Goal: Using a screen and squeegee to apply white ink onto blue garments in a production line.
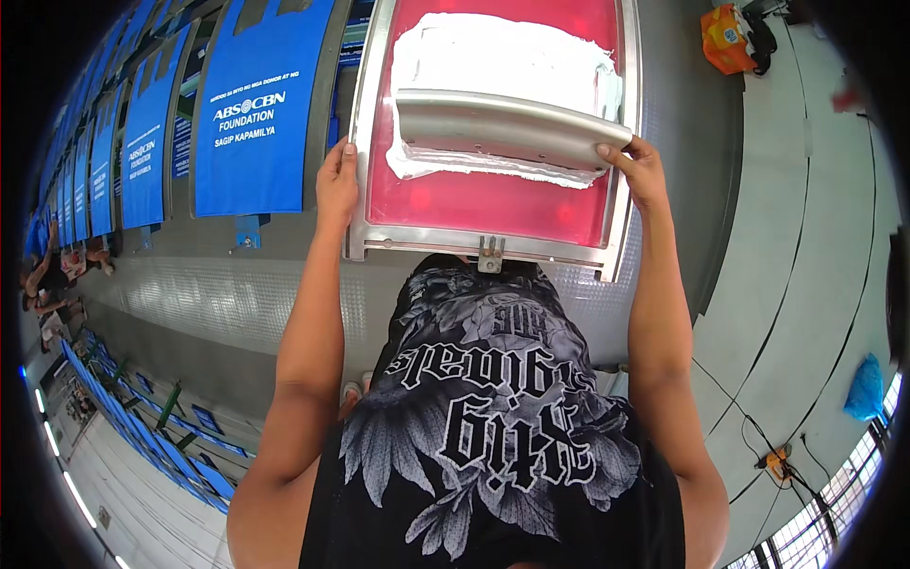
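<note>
A metal-framed printing screen with a red mesh lies on the long table in front of me. Thick white ink is spread across its upper half. A long grey squeegee lies across the mesh over the ink. My left hand grips the frame's left rail. My right hand is closed on the squeegee's right end at the frame's right rail. A small metal clamp sits on the frame's near edge, just above my black printed shirt.
Blue fabric pieces with white print lie in a row along the table to my left. An orange box sits on the grey floor at upper right, a blue bag at right. People sit far left.
</note>
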Demonstrator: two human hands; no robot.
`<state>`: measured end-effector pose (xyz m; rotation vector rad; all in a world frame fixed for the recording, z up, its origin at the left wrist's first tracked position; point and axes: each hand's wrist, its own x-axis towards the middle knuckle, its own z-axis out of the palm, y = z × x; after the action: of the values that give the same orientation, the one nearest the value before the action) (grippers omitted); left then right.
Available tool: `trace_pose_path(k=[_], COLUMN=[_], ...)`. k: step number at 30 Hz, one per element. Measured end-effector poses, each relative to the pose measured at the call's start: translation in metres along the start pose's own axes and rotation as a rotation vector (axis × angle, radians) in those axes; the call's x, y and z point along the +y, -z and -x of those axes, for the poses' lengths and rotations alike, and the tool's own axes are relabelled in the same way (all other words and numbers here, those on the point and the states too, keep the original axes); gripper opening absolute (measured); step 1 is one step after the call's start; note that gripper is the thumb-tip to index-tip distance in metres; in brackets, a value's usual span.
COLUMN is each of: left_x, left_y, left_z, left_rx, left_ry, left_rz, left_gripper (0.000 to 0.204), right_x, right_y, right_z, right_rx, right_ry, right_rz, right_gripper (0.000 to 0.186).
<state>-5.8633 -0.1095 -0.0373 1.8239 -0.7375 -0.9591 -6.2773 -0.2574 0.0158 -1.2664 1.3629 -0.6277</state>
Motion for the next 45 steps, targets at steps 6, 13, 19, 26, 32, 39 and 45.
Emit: trace_pose_path(k=[6, 13, 19, 26, 32, 39, 45], left_x=[-0.016, 0.1, 0.132, 0.099, 0.106, 0.146, 0.149], left_y=[0.005, -0.008, -0.035, -0.085, -0.06, -0.109, -0.125], left_z=[-0.004, 0.031, -0.01, -0.093, -0.034, -0.111, -0.132], left_rx=[-0.001, -0.304, -0.554, -0.173, -0.305, -0.142, -0.315], left_ry=[-0.1, -0.696, -0.66, -1.028, -0.843, -0.971, -0.982], left_rz=[-0.252, -0.624, -0.879, -0.724, -0.848, -0.812, -0.918], left_gripper=[0.05, 0.052, 0.024, 0.035, 0.032, 0.029, 0.035], right_x=[-0.009, -0.055, -0.07, -0.025, -0.047, -0.089, -0.058], right_y=[0.0, -0.03, -0.034, -0.039, -0.028, 0.006, 0.005], right_z=[0.006, 0.071, 0.037, -0.07, -0.018, -0.111, -0.089], right_rx=[-0.012, -0.115, -0.155, 0.184, -0.055, 0.079, 0.011], right_ry=[-0.018, 0.235, 0.259, 0.641, 0.484, 0.563, 0.418], right_rz=[0.124, 1.104, 1.07, 1.197, 1.185, 1.194, 1.255], right_gripper=[0.043, 0.038, 0.034, 0.03, 0.032, 0.04, 0.034])
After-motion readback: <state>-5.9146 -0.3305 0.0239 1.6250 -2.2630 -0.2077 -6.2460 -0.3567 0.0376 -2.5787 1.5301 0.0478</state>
